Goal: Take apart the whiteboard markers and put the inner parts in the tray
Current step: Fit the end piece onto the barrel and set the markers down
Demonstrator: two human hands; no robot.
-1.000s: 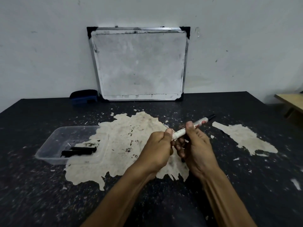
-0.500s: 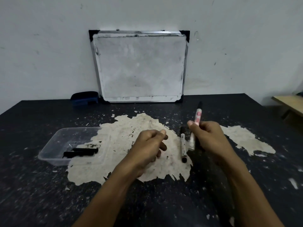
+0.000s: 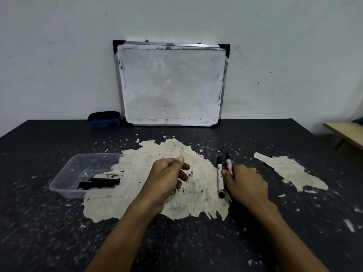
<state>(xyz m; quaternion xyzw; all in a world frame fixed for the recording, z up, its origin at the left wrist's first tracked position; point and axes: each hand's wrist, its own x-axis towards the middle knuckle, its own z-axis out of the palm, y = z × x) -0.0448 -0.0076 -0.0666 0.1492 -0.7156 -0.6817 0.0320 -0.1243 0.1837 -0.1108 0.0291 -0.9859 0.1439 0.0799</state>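
Observation:
Low over the table, my right hand (image 3: pixel 245 183) grips a white marker with a red label and black tip (image 3: pixel 228 162), which points away from me. Just left of it, a second white marker with black ends (image 3: pixel 220 178) lies on the pale worn patch of the table. My left hand (image 3: pixel 167 177) hovers over that patch, loosely curled, thumb against forefinger, with nothing visible in it. The clear plastic tray (image 3: pixel 59 181) sits to the left and holds two black inner parts (image 3: pixel 99 182).
A smudged whiteboard (image 3: pixel 170 85) leans on the wall at the back of the dark table. A blue eraser (image 3: pixel 104 118) sits at its left foot. A wooden bench edge (image 3: pixel 345 132) juts in at the far right.
My hands have parted. The right hand swung the red-labelled marker upright, then lowered it beside the lying marker. The left hand drew back to the left.

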